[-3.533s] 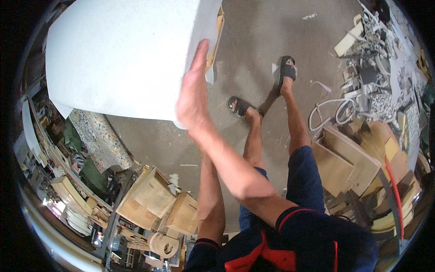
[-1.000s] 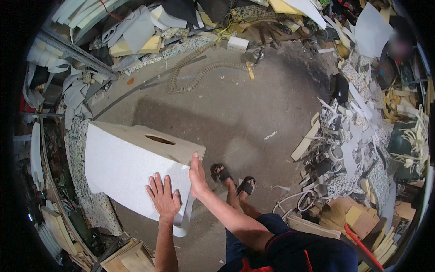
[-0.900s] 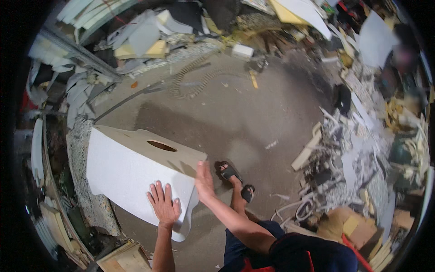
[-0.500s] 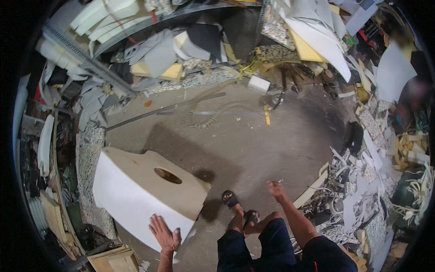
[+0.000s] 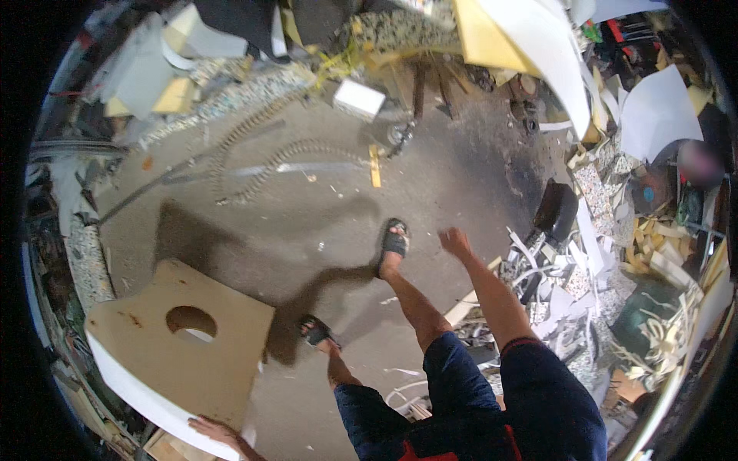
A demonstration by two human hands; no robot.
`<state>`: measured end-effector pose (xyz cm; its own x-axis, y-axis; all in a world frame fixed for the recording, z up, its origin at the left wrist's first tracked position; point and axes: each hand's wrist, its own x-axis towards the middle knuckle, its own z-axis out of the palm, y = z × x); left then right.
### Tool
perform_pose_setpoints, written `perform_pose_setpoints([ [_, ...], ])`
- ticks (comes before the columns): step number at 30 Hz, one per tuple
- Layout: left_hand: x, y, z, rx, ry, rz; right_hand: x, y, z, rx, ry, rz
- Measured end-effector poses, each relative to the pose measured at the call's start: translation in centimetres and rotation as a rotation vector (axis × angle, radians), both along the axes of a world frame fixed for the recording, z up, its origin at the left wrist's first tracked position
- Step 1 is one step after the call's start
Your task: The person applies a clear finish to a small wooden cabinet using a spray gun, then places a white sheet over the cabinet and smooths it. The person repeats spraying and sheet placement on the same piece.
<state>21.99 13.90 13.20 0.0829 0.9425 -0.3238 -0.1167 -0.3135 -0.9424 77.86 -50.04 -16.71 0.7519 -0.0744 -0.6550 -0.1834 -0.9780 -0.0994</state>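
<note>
My left hand point(image 5: 217, 430) lies with its fingers stretched out on the white outer side of a large beige shell-like piece point(image 5: 207, 338) at the lower left. This piece has an oval hole and a few rusty brown marks on its face. Its white side point(image 5: 146, 392) curves along the near left edge. Out in front of me, over the floor, is my right hand point(image 5: 456, 242), apart from the piece. Its fingers look loosely curled and a little blurred; whatever is in them is hidden.
Pale strips and foam scraps point(image 5: 553, 300) are heaped at my right. A ribbed hose point(image 5: 300, 146), a white block point(image 5: 359, 100) and a yellow strip point(image 5: 375, 165) lie on the floor ahead. Foam sheets point(image 5: 500, 38) are piled at the back. My sandalled feet point(image 5: 393, 240) stand apart.
I have stepped forward with one foot, and my view has turned. The beige piece has tipped so its face shows more and its white side less; my left hand stays on it.
</note>
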Motion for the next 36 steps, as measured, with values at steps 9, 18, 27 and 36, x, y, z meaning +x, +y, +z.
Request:
perform_pose_setpoints([
  [9, 6.6, -2.0, 3.8, 0.237, -0.759, 0.279, 37.1, 5.2, -6.7, -0.081, -0.387, -0.012],
  [18, 8.4, -1.6, 2.6, 0.225, -1.0, 0.374, 45.0, 4.6, -12.2, -0.216, -0.269, 0.174],
  [27, 5.3, -1.3, 2.2, 0.142, -1.485, 0.497, 28.2, 2.5, -5.8, 0.28, -0.293, -0.509],
  [36, 0.9, -8.5, 2.8, -0.43, -2.432, 0.183, -6.3, 4.7, 10.6, 0.598, -0.186, 0.481],
])
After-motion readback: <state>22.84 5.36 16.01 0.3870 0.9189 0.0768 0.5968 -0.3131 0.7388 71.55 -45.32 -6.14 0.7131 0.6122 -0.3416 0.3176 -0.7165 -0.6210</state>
